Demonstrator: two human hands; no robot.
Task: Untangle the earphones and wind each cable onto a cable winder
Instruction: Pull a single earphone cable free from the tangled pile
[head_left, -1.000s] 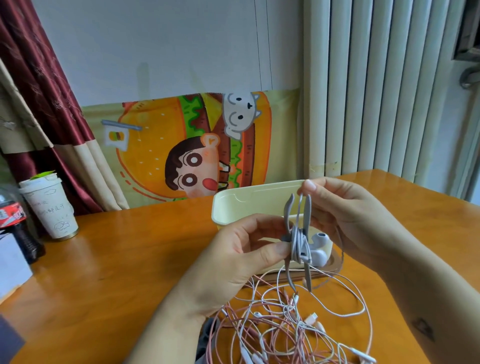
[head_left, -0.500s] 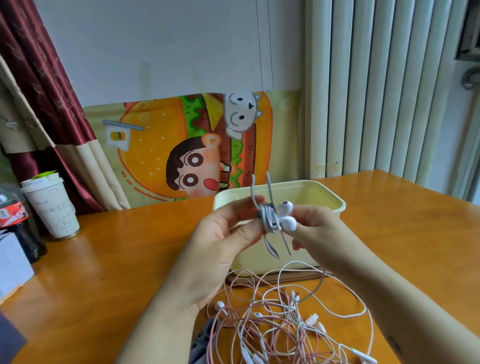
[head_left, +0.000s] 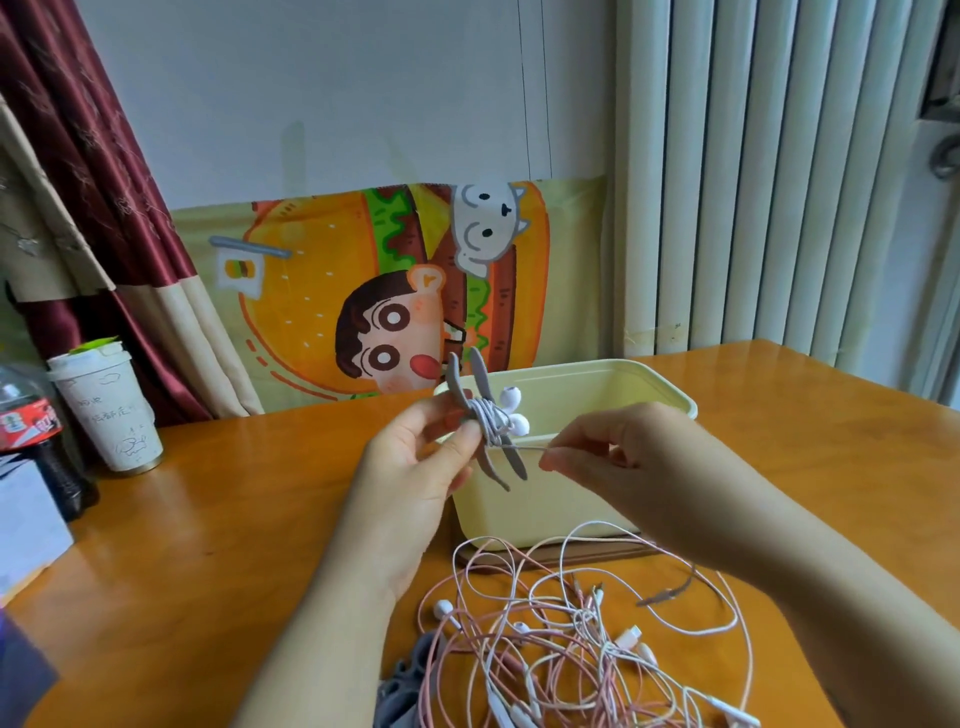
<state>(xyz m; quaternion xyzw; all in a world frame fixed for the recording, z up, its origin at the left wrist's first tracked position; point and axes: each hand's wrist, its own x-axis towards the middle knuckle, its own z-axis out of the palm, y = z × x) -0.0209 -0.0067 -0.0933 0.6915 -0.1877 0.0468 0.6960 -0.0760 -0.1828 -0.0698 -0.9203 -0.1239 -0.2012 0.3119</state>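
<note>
Cable winder near-upright (top leaning left); cable rightward.

— What is standing around you where you are sitting?

— I am sitting at a glossy orange-brown wooden worktop, and it is reflecting soft daylight. A pale wall is rising behind it, and a cartoon cloth with a big burger on it is hanging low against that wall.

— And at the sides?

— On my left a dark red curtain with a cream edge is hanging down to the worktop. On my right white vertical blinds are hanging in even, mild light.
</note>
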